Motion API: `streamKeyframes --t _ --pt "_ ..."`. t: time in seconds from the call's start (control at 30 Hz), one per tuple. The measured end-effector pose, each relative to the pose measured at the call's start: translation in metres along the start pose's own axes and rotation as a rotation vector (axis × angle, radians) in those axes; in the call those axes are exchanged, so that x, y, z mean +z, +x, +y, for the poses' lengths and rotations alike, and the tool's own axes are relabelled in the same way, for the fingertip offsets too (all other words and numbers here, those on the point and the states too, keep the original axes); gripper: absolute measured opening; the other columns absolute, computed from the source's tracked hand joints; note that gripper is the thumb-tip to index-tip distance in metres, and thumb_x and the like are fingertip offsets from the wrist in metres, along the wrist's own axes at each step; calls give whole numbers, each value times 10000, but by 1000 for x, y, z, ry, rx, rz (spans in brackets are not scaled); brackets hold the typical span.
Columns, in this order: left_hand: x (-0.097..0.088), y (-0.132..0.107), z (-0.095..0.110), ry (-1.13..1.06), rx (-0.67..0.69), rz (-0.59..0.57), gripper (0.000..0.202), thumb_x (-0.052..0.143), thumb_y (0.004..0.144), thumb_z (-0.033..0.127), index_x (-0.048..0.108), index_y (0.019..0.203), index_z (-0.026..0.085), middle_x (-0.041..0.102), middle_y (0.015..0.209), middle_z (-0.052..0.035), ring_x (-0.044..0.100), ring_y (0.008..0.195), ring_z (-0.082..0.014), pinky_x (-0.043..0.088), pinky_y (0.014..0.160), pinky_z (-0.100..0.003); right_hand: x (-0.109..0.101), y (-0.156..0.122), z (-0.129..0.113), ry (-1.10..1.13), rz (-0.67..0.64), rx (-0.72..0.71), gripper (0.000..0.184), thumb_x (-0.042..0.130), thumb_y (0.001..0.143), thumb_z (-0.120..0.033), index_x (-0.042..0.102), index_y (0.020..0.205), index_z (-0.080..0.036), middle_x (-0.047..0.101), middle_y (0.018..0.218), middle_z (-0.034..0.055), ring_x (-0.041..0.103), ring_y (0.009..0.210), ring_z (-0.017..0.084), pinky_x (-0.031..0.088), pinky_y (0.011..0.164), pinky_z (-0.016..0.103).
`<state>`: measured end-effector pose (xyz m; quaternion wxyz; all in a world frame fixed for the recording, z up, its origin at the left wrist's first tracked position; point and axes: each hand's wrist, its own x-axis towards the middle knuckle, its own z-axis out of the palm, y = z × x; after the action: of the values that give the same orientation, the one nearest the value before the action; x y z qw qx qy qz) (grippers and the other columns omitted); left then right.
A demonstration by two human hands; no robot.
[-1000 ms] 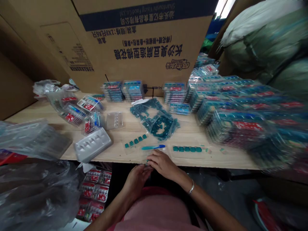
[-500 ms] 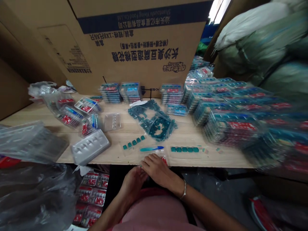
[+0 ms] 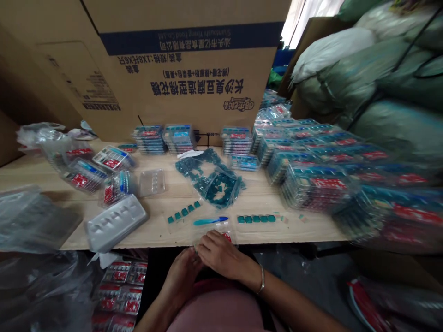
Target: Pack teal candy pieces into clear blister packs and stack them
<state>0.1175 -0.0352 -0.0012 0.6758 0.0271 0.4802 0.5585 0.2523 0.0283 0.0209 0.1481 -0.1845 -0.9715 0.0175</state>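
My left hand (image 3: 182,272) is at the table's front edge, its fingers curled closed and partly covered by the other hand. My right hand (image 3: 218,252) rests against its fingertips, with its own fingers bent and pressed together; whatever they pinch is hidden. Just beyond my right hand lies a clear plastic tray with a blue pen (image 3: 210,221) across it and a red piece (image 3: 226,236) partly covered by the hand. A row of green squares (image 3: 256,218) sits to the right, and a slanted row of green squares (image 3: 184,212) to the left.
Behind the tray lies a clear bag of green squares (image 3: 221,189). Stacked filled packs (image 3: 314,184) crowd the right side. Empty grey trays (image 3: 116,221) and loose filled packs (image 3: 112,158) stand on the left. A large cardboard box (image 3: 194,106) rises at the back.
The whole view has shifted, so the table's contents appear a little further left and lower. Both hands stay together at the table edge, with hardly any visible change in their grip.
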Motion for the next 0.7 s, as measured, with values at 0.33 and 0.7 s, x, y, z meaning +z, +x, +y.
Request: streamKeyframes --t 0.33,0.7 --pt "-4 3 -2 15 -40 39 95 555 775 122 635 725 122 686 778 -78 651 739 -168 500 803 -305 -3 6 9 218 -63 68 115 551 885 -175 606 785 -162 575 812 23 496 818 159 381 761 277" --pt "3 9 2 62 -11 144 208 472 799 6 628 726 125 709 769 -60 689 742 -151 551 821 -287 -6 5 7 220 84 221 91 523 889 -204 595 836 -184 618 843 22 519 855 162 390 799 285"
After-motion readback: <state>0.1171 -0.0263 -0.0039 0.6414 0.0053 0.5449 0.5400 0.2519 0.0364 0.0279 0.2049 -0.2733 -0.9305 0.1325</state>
